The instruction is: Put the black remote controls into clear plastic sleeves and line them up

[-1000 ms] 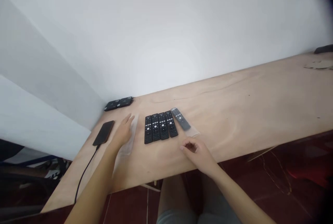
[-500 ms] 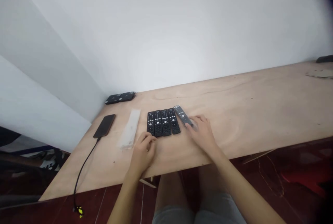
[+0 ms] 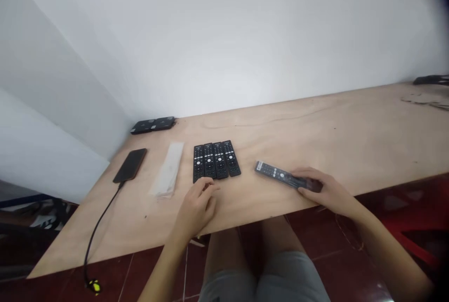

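Several black remote controls lie side by side on the wooden table, buttons facing up. Close to the near ends of the leftmost ones rests my left hand, its fingers loosely bent with nothing visible in them. Farther right, my right hand grips the near end of another remote control, which looks covered in clear plastic and has a white label at its far end. That remote lies slanted, apart from the row. My right palm and fingers hide its near end.
Clear plastic sleeves lie left of the row. Beyond them is a dark phone with a black cable hanging over the table edge. Two flat black boxes sit by the wall. Dark cables lie at the far right.
My right hand has drawn the single remote control away from the row, to the right and nearer the table's front edge, turning it more sideways. My left hand stays near the row.
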`<state>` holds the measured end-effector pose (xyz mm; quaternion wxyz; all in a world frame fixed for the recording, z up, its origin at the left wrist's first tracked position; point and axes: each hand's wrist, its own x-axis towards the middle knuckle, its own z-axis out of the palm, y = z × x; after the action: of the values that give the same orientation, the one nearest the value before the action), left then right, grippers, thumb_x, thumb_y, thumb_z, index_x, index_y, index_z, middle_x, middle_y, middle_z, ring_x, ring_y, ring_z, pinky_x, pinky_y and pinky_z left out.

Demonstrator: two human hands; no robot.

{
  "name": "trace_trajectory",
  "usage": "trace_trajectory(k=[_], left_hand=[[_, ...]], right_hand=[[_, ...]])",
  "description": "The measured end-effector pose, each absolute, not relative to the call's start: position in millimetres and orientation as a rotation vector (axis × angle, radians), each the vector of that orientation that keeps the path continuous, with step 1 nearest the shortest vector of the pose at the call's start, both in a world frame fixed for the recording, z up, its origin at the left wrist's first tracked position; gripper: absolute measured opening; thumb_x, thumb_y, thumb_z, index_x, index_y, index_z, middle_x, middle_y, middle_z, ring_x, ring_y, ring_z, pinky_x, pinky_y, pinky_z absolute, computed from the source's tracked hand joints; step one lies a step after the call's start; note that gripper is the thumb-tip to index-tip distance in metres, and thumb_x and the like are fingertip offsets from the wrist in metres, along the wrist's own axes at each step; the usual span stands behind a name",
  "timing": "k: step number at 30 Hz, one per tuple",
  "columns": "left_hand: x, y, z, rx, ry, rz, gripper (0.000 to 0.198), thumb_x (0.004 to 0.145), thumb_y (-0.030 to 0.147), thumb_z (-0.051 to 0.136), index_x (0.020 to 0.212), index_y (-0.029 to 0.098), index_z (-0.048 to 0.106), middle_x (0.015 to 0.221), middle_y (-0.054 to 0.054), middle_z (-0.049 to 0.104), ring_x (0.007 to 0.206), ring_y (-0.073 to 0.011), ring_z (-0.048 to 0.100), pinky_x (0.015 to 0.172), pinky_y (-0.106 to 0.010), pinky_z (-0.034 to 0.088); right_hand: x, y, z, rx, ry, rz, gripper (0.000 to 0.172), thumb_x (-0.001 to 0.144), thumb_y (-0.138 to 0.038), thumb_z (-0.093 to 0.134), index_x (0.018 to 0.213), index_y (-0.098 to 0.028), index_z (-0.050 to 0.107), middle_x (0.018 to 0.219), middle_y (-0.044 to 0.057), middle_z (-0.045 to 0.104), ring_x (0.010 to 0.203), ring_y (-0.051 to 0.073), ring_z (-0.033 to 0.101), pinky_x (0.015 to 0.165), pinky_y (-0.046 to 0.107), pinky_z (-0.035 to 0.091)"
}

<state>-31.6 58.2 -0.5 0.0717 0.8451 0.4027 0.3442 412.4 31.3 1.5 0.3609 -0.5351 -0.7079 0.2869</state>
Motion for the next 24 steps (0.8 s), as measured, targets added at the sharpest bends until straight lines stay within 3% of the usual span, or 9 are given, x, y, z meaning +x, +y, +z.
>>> trace_trajectory(k=[5, 10, 17, 21, 24], left_hand=[[-29, 54, 11, 2.517, 1.124, 0.988, 0.04, 0.094, 0.022, 0.074, 0.133, 0.028, 0.073, 0.131, -0.014, 0.072, 0.121, -0.0329, 0.07, 0.106, -0.047, 0.056], [-23, 43, 19, 2.478, 0.995, 0.884, 0.067, 0.08, 0.038, 0.095, 0.143, 0.033, 0.071, 0.138, -0.014, 0.075, 0.131, -0.0394, 0.069, 0.116, -0.056, 0.052], [-24, 30, 11, 2.477, 1.142, 0.757, 0.039, 0.1, 0.038, 0.078, 0.137, 0.031, 0.071, 0.127, -0.01, 0.076, 0.117, -0.0321, 0.071, 0.101, -0.049, 0.059], [-29, 30, 11, 2.46, 1.188, 0.758, 0.038, 0.101, 0.039, 0.077, 0.137, 0.029, 0.067, 0.129, -0.009, 0.073, 0.118, -0.0298, 0.07, 0.1, -0.045, 0.06], [-30, 31, 10, 2.464, 1.221, 0.782, 0.037, 0.102, 0.037, 0.076, 0.137, 0.029, 0.065, 0.129, -0.008, 0.072, 0.119, -0.0297, 0.069, 0.099, -0.044, 0.059]], right_hand=[[397, 21, 13, -1.248, -1.896, 0.93, 0.037, 0.091, -0.034, 0.084, 0.129, -0.032, 0.084, 0.143, 0.012, 0.072, 0.134, 0.037, 0.067, 0.118, 0.054, 0.053], [316, 34, 14, -0.951, -2.0, 0.966, 0.041, 0.091, -0.023, 0.083, 0.13, -0.034, 0.083, 0.135, 0.009, 0.077, 0.128, 0.035, 0.07, 0.115, 0.055, 0.054], [271, 44, 3, -0.935, -2.01, 1.059, 0.048, 0.092, -0.031, 0.086, 0.139, -0.035, 0.078, 0.146, 0.007, 0.073, 0.138, 0.035, 0.063, 0.123, 0.053, 0.046], [297, 49, -6, -1.173, -1.762, 1.08, 0.04, 0.096, -0.037, 0.079, 0.134, -0.025, 0.079, 0.119, 0.009, 0.081, 0.105, 0.03, 0.074, 0.096, 0.045, 0.06], [315, 49, -7, -1.318, -1.585, 0.984, 0.031, 0.1, -0.044, 0.073, 0.12, -0.023, 0.081, 0.1, 0.007, 0.08, 0.089, 0.027, 0.071, 0.081, 0.04, 0.058]])
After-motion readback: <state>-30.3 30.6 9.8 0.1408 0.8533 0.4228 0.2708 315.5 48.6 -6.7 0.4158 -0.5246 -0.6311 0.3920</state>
